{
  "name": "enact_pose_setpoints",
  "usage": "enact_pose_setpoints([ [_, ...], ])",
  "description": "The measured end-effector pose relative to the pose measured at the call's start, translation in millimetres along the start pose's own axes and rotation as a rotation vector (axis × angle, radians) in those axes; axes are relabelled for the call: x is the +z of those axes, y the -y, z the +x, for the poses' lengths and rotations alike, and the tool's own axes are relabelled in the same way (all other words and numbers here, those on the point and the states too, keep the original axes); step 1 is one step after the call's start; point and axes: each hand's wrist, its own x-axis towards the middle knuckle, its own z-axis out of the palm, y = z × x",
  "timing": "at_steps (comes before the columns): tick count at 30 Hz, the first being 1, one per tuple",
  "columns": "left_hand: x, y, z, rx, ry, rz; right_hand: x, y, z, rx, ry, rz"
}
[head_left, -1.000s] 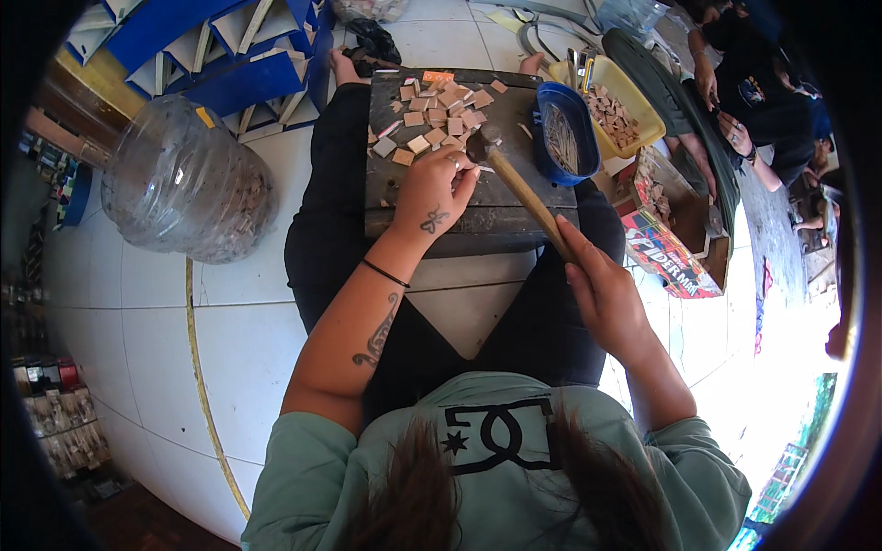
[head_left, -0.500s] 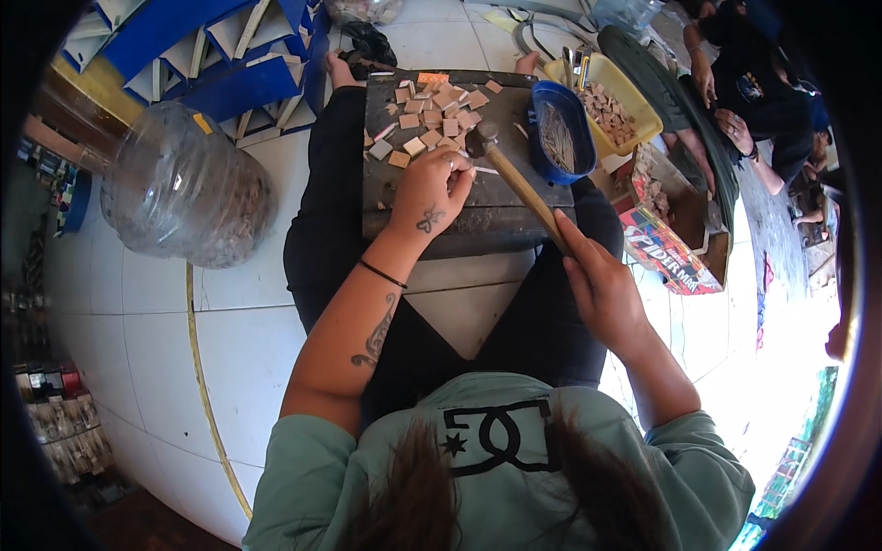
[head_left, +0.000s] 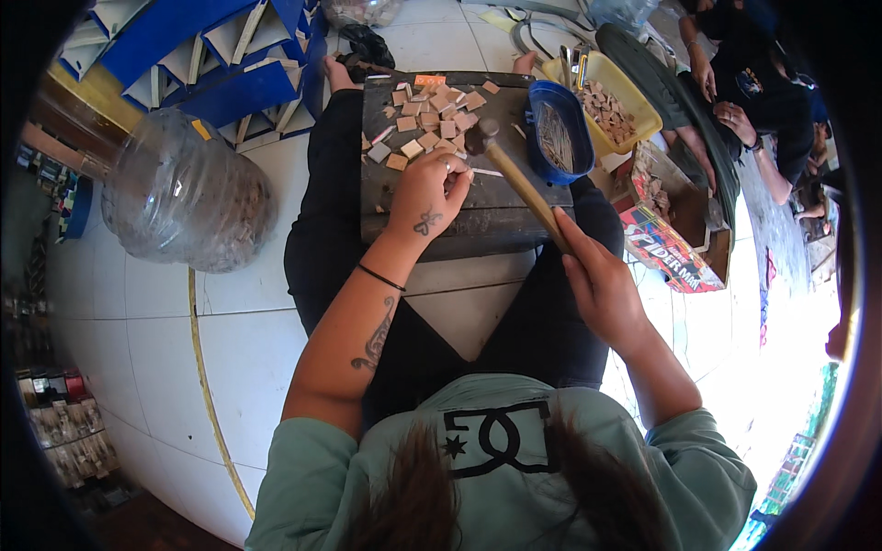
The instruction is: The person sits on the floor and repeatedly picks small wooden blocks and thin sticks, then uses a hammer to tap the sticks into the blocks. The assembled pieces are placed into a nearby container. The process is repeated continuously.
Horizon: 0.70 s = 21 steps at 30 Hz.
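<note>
Left hand (head_left: pixel 430 191) pinches small piece on dark board (head_left: pixel 478 216); right hand (head_left: pixel 595 280) closed around hammer (head_left: pixel 514 174). Many cut squares (head_left: pixel 430 115) beyond left hand; work seems midway.

A small craft workshop on a white tiled floor (head_left: pixel 230 349) is shown: a dark work board (head_left: pixel 478 211) strewn with small tiles (head_left: pixel 427 115), a hammer (head_left: pixel 510 170), tubs of pieces (head_left: pixel 625 101), and a big plastic jug (head_left: pixel 184 197) are seen.

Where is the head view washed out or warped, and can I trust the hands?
Head view: glare bleaches the floor at lower right; straight tile lines bend toward the dark rim; left hand, right hand and hammer at centre are evenly lit and fairly sharp.
</note>
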Motion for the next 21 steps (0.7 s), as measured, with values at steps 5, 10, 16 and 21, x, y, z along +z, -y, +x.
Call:
enact_pose_setpoints([
  [5, 0.3, 0.3, -1.8, -0.014, 0.006, 0.012, 6.0, -3.0, 2.4, -0.121, -0.093, 0.028],
  [10, 1.0, 1.7, -1.4, -0.013, 0.000, 0.027, 6.2, -9.9, 1.3, -0.061, -0.114, 0.096],
  [16, -3.9, -5.3, -2.1, -0.013, 0.036, 0.111, 39.6, -33.0, 21.0, 0.088, -0.085, -0.107],
  [21, -8.8, -17.5, -4.9, -0.024, -0.019, 0.031, 53.9, -39.5, 40.1, -0.020, -0.171, -0.253],
])
